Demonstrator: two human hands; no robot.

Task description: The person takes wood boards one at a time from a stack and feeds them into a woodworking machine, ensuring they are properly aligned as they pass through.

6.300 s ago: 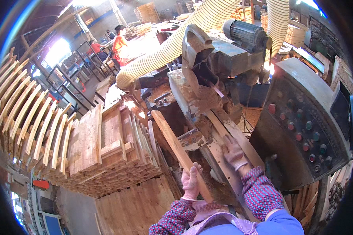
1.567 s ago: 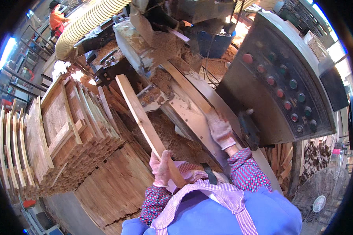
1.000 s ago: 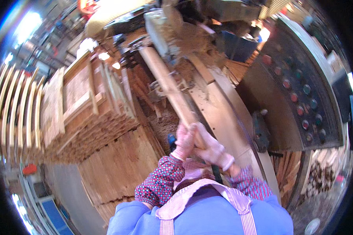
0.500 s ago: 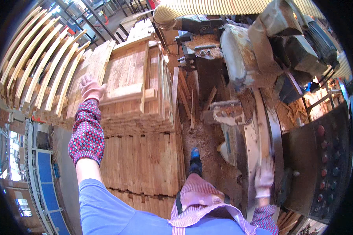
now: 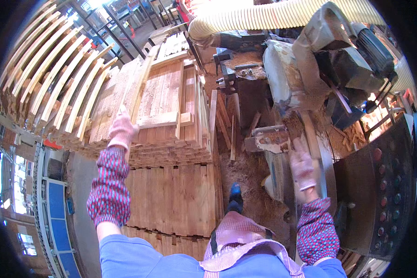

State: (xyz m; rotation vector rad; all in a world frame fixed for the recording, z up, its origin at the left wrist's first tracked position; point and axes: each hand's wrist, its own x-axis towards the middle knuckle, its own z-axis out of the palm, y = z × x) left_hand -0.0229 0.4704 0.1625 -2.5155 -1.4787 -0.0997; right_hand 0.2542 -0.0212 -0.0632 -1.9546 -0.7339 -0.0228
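My left hand, in a pale work glove, is closed around a long wooden strip at the left edge of the board stack. The strip slants away over the stacked boards, and a short end shows below the glove. On the right, my gloved right hand lies with outstretched fingers over the machine's narrow feed bed. Just beyond its fingers, another wooden strip runs along that bed toward the machine head. Whether the palm touches the strip is hidden.
Curved slats are piled at the far left. A ribbed hose crosses above the machine. A dark button panel stands at the right. Wood offcuts and sawdust lie on the floor between stack and machine.
My left hand has gone from lying spread on the boards to gripping a strip, which is now shifted. My right hand has moved forward along the feed bed, and the strip there has advanced.
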